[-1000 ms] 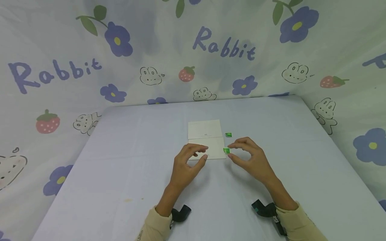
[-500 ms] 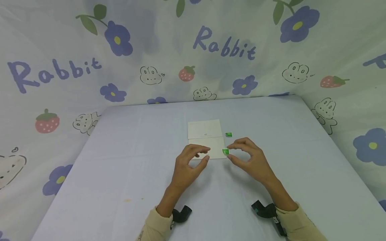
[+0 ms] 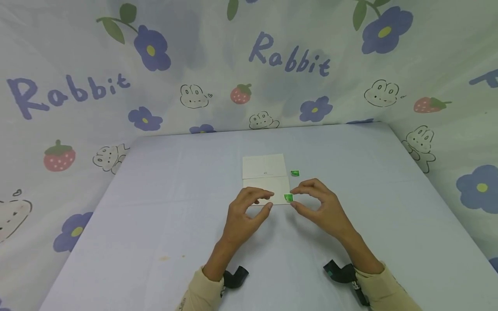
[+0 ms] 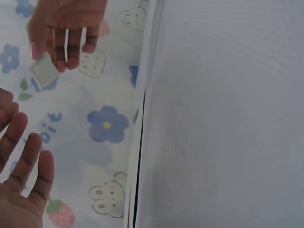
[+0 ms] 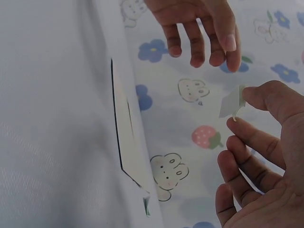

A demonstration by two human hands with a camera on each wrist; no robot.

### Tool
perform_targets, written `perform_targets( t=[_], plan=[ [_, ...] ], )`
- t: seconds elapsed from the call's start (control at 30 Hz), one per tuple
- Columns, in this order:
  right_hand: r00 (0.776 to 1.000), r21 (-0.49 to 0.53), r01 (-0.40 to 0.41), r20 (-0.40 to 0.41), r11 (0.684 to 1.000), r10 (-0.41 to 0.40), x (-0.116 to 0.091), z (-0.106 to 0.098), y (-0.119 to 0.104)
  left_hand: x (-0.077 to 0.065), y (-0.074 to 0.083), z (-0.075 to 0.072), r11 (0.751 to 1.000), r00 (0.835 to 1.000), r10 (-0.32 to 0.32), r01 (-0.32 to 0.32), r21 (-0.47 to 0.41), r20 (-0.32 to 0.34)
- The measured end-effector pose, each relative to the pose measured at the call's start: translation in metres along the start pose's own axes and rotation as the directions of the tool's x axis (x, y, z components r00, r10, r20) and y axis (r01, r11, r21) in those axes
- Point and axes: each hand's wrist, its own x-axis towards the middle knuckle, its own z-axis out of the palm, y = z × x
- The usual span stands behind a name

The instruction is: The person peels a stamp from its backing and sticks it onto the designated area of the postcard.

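Head view: from my station I see the right hand (image 3: 330,215) pinching a small green square (image 3: 288,198) between thumb and forefinger. Left of it, the left hand's (image 3: 242,218) thumb and fingers stand apart. Beyond the hands lie a white card (image 3: 263,166) and another green square (image 3: 295,173).

Nearer green piece (image 3: 288,198): looks like thin card, printed front, pale matt back; farther green piece (image 3: 295,173): same printed look; two-panel board (image 3: 264,166): off-white, smooth matt card; table cover (image 3: 136,224): smooth, matt, cloth-like; rabbit-print backdrop (image 3: 218,56): matt fabric, lightly creased; sleeves (image 3: 201,288): matt cloth; wrist cameras (image 3: 235,277): black, plastic-looking, dull sheen
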Motion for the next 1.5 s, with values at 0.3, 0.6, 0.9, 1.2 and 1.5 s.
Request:
perform_targets(
  t=[0.3,0.6,0.9,1.2,1.5],
  plan=[
    [0.999,0.011,-0.022,0.035,1.000,0.021,-0.005,0.006,0.030,-0.001,-0.003,0.002,0.999,0.999,0.040,-0.039,0.007,-0.006],
    [0.998,0.043,-0.017,0.066,0.999,0.014,-0.006,0.007,0.032,-0.001,-0.001,0.003,0.998,0.998,0.064,-0.064,0.014,0.008],
    [0.996,0.067,-0.043,0.081,0.997,0.038,-0.006,0.008,0.030,-0.001,-0.002,0.005,0.996,0.996,0.093,-0.093,0.011,0.009],
    [0.993,0.058,-0.049,0.108,0.997,0.043,-0.006,0.009,0.027,0.000,-0.001,0.005,0.993,0.993,0.119,-0.119,0.023,0.010],
    [0.992,0.056,-0.042,0.121,0.998,0.035,-0.008,0.011,0.027,-0.001,-0.001,0.006,0.995,0.994,0.098,-0.099,0.024,0.042]
  ],
)
